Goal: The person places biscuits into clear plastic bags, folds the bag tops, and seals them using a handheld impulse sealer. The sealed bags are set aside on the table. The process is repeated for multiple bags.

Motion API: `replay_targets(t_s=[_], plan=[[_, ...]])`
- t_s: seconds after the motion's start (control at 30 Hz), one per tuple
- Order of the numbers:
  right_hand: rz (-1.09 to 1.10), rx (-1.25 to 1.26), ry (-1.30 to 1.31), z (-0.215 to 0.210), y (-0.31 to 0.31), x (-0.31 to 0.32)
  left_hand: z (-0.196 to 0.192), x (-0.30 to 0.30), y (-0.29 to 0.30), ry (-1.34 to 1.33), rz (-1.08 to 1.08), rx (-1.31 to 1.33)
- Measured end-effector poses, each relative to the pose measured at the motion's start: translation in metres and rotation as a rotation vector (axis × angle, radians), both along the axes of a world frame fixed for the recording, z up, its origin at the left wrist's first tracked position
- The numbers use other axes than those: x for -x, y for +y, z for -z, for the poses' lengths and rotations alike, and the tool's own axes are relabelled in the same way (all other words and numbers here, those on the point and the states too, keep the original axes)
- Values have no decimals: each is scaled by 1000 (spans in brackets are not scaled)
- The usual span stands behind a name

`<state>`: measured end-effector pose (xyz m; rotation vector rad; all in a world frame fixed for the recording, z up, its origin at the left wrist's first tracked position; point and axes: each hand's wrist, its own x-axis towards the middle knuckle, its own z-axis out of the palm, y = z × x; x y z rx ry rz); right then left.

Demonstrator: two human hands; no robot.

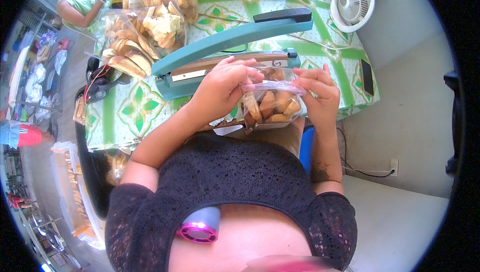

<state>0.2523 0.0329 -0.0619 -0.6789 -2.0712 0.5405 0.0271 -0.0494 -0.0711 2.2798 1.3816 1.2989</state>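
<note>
A clear plastic bag of toasted bread pieces hangs in front of me at the table's near edge. My left hand grips the left end of its mouth, fingers bent over the film. At the other end, my right hand pinches the mouth between thumb and fingers. The film is drawn out between the two hands. Just beyond them stands a teal bag sealer with its long arm raised and a black handle at the right. My left fingers overlap the sealer's base in view; whether they touch it I cannot tell.
Large bags of bread slices crowd the back left of the patterned tablecloth. A phone lies at the right edge, near a white fan. Another person works at the far left. Headphones sit at the left edge.
</note>
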Motion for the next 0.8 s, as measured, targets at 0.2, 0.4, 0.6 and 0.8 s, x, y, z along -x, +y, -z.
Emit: replay_targets(t_s=[0.2, 0.4, 0.6, 0.8], plan=[[-51, 104, -126, 3, 41, 9, 24, 1, 34, -390, -62, 381], [-82, 741, -55, 32, 98, 38, 66, 10, 71, -787, -92, 695], [-62, 966, -130, 65, 130, 60, 79, 18, 80, -423, -285, 570], [-22, 936, -268, 74, 147, 64, 87, 15, 84, -38, -453, 337]])
